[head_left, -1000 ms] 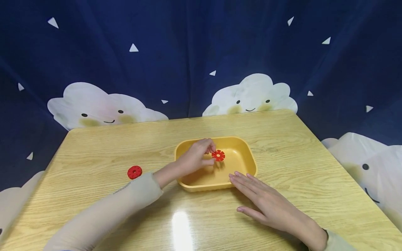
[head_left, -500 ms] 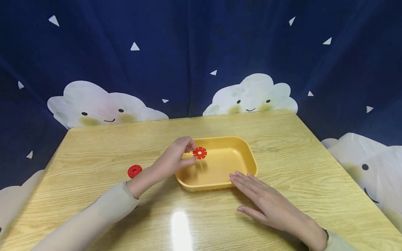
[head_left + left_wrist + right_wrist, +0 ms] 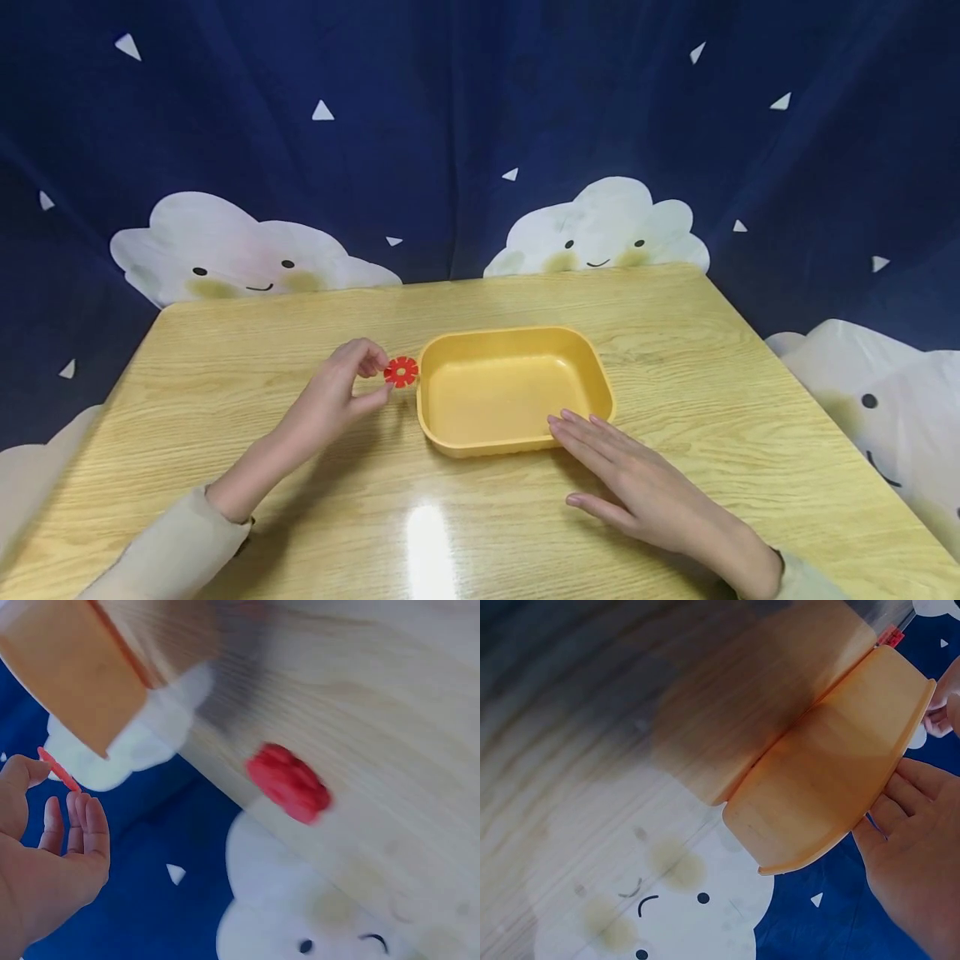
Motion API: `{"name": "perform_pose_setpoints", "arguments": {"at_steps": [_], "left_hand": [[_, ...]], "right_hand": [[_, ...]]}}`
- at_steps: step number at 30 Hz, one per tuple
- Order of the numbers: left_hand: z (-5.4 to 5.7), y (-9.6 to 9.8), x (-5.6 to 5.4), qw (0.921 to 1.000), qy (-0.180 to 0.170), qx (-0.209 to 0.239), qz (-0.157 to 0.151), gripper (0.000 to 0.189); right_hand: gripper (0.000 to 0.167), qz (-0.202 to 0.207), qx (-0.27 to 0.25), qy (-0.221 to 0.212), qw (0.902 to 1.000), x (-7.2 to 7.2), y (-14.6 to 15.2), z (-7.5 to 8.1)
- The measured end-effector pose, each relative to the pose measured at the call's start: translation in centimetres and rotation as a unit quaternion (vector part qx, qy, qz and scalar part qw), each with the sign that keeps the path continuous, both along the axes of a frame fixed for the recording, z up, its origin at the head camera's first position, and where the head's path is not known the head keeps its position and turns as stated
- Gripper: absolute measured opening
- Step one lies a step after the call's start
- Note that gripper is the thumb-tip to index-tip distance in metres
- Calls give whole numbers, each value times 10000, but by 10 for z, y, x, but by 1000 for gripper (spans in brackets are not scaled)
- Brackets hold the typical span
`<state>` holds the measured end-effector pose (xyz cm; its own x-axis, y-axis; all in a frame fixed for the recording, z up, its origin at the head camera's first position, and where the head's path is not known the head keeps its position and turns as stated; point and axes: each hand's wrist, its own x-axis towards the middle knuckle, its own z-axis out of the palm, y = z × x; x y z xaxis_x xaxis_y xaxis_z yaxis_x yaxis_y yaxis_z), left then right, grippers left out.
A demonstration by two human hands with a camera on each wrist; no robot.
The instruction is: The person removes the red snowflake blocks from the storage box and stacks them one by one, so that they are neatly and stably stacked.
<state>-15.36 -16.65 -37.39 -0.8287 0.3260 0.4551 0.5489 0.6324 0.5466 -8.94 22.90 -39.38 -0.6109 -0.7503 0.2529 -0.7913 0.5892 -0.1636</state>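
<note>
A: Left hand [image 3: 337, 390] is pinching a red notched disc [image 3: 401, 372] between thumb and fingertips, the other fingers loosely curled. Disc is riding clear of the tabletop [image 3: 225, 350], just outside the near-left wall of the yellow tray [image 3: 592, 367], on the thumb side of that hand.

B: And the right hand [image 3: 637, 483]?

A: Lying flat, fingers straight and holding nothing. Its fingertips are touching the tray's front rim; the wrist view is showing the tray wall [image 3: 832, 772] right against them.

B: Anything in the tray?

A: Nothing showing inside it. A second red piece [image 3: 289, 784] is lying on the tabletop below the left wrist, blurred in that view; the head camera is not showing it, the forearm likely covering the spot.

B: Risks from here?

A: Judging only: the grip is taking just the disc's edge, so a small slackening could be letting it drop and roll off across the smooth, glossy wood. The disc is also passing close to the tray wall; a knock there could twist it out of the pinch. The right hand is only resting on the rim, so a bump might be sliding the tray.
</note>
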Motion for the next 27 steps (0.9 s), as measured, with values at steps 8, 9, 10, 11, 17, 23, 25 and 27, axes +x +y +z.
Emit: {"name": "perform_pose_setpoints", "arguments": {"at_steps": [8, 9, 10, 11, 17, 23, 25, 27], "left_hand": [[-8, -41, 17, 9980, 173, -195, 569, 30], [-9, -45, 18, 9975, 197, -249, 629, 31], [-10, -50, 20, 9970, 216, -292, 677, 32], [-12, -54, 21, 9966, 233, -325, 719, 32], [-23, -73, 26, 9952, 261, -427, 837, 33], [-31, -81, 29, 9954, 54, -543, 787, 33], [-32, -83, 28, 9949, -45, -646, 772, 32], [-34, -84, 28, 9944, -140, -737, 743, 31]], "right_hand": [[72, -60, -10, -33, 10000, 1, 1, 0], [72, -72, -1, -31, 10000, 1, 1, 0], [72, -71, 2, -39, 10000, 1, 1, 0], [72, -70, 2, -36, 10000, 1, 1, 0], [71, -62, 20, -57, 10000, 1, 1, 0], [72, -37, 16, -32, 10000, 0, 0, 0], [72, -38, 20, -29, 10000, 0, -1, 0], [72, -35, 21, -29, 10000, 0, -1, 1]]}}
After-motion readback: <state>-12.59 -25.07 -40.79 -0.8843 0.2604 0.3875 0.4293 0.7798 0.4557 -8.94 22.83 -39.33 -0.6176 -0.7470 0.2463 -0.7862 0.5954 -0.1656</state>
